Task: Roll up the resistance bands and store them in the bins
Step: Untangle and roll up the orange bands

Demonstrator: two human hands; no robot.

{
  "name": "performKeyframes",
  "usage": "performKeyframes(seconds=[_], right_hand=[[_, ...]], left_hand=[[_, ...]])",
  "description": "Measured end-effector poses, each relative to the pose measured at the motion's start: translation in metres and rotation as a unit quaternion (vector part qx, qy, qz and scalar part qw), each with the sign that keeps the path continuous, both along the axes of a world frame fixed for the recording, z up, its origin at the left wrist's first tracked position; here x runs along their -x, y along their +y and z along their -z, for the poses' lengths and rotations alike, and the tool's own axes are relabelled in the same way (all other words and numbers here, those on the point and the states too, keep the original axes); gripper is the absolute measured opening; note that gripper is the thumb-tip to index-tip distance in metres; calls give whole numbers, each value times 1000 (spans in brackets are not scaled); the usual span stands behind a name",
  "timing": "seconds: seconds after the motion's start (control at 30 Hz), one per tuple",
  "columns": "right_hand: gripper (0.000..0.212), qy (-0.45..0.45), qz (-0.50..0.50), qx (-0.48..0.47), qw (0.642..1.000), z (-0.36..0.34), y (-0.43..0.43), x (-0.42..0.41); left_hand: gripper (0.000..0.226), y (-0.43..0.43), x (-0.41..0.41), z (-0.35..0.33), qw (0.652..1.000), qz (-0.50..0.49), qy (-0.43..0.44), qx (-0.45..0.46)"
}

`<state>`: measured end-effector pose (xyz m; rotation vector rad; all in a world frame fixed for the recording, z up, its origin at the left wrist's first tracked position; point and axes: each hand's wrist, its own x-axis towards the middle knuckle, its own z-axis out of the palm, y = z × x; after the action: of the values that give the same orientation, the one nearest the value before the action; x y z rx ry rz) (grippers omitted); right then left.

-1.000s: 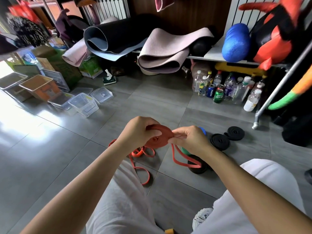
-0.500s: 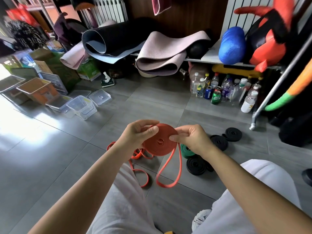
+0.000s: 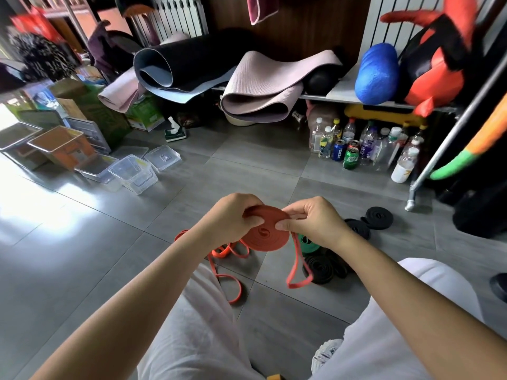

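A red resistance band point(image 3: 267, 235) is wound into a flat coil held above the floor. My left hand point(image 3: 230, 219) grips its left edge, thumb on the coil's face. On the right edge, my right hand point(image 3: 312, 220) pinches the coil, and the band's free loop point(image 3: 295, 266) hangs down from there. A loose orange band point(image 3: 227, 259) lies on the tiles below. Rolled black bands point(image 3: 378, 218) and a green one point(image 3: 308, 246) lie to the right. Clear plastic bins point(image 3: 134, 174) and an orange-tinted bin point(image 3: 60, 148) stand at the far left.
Yoga mats point(image 3: 255, 89) sag from a low shelf at the back. Bottles and cans point(image 3: 356, 149) crowd the floor under it. A metal rack leg point(image 3: 411, 198) stands at right. My knees in white trousers point(image 3: 197, 325) fill the foreground. Grey tiles lie between me and the bins.
The coil has turned between my hands and taken in more band. The hanging loop has swung from under the coil to its right side and grown shorter.
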<state>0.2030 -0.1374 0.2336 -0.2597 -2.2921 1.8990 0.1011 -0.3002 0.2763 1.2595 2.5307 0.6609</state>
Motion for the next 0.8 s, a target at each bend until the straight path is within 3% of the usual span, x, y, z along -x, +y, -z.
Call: performKeyframes(seconds=[0.23, 0.47, 0.57, 0.7, 0.8], right_hand=[[26, 5, 29, 30, 999, 8, 5, -6], [27, 47, 52, 123, 990, 3, -1, -3], [26, 52, 59, 144, 986, -2, -1, -3], [32, 53, 67, 167, 982, -8, 4, -6], [34, 48, 63, 164, 983, -8, 6, -9]], left_hand=[[16, -8, 9, -8, 978, -88, -113, -150], [17, -15, 2, -6, 874, -167, -356, -287], [16, -18, -1, 1, 843, -176, -405, -307], [38, -17, -12, 10, 822, -177, -444, -311], [24, -12, -19, 18, 810, -182, -458, -317]])
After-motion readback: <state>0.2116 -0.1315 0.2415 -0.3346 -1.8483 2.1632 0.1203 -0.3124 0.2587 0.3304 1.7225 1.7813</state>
